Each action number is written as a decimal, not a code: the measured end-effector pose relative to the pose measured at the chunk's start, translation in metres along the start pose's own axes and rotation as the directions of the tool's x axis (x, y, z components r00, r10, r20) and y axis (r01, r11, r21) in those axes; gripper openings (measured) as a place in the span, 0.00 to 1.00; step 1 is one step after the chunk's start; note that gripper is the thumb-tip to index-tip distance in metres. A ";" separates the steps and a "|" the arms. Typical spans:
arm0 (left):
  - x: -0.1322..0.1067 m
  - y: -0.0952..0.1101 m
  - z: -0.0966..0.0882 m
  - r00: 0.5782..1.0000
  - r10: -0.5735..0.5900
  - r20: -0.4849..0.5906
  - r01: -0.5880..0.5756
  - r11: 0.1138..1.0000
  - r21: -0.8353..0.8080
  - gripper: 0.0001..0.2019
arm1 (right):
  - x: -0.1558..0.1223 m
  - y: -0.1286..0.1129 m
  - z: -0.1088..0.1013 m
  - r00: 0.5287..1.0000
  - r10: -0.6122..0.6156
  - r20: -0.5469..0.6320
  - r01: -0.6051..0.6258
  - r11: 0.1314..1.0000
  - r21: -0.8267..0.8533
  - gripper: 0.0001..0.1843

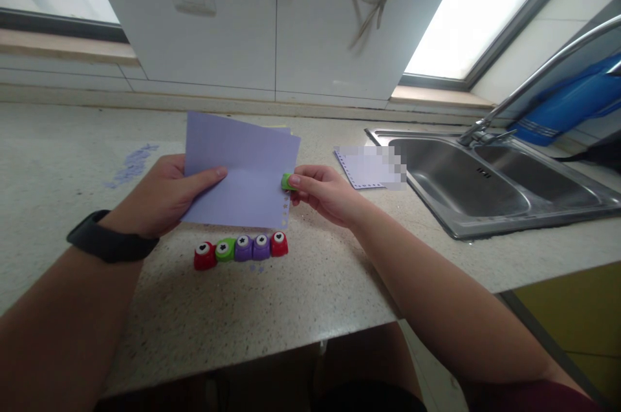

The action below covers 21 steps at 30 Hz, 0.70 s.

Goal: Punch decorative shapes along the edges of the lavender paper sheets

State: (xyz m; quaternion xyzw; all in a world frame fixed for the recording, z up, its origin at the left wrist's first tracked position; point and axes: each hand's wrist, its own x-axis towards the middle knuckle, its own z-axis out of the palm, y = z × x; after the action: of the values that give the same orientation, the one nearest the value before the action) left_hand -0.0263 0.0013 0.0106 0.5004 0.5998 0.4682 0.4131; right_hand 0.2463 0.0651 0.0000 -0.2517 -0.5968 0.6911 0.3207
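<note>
My left hand (179, 195) grips a sheet of lilac paper (242, 166) by its left side, thumb lying on top. At the sheet's right edge my right hand (325, 191) pinches a small green craft punch (286, 182), which sits on the paper's margin. Below the punch, a short row of cut-out shapes runs down that edge. In front of the sheet stands a line of several craft punches: a red one (204, 255) at the left, a green one (224, 249), purple ones (243, 248) and another red one (279, 244). Their white tops bear heart and star marks.
A lilac sheet with punched edges (361, 173) lies by the steel sink (451, 173) on the right, partly blurred out. Small purple paper bits (133, 166) are scattered on the speckled counter (272, 321) at the left. A tap (533, 72) arches over the sink.
</note>
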 end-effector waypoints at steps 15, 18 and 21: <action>0.001 -0.003 -0.001 1.000 0.026 0.006 -0.026 0.999 0.031 0.15 | -0.001 -0.003 0.002 1.000 -0.001 0.000 0.001 1.000 -0.009 0.14; 0.002 -0.003 -0.002 0.999 0.043 0.000 -0.043 0.998 0.047 0.16 | -0.001 -0.003 0.002 1.000 0.003 0.003 -0.003 1.000 -0.009 0.15; 0.002 -0.003 -0.002 0.999 0.040 -0.005 -0.040 0.998 0.045 0.16 | -0.001 -0.003 0.003 1.000 0.001 0.007 0.000 1.000 -0.007 0.14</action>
State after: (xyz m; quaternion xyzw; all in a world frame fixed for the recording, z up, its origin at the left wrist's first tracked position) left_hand -0.0290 0.0023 0.0085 0.5201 0.6011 0.4644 0.3906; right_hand 0.2457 0.0626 0.0036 -0.2503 -0.6002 0.6901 0.3175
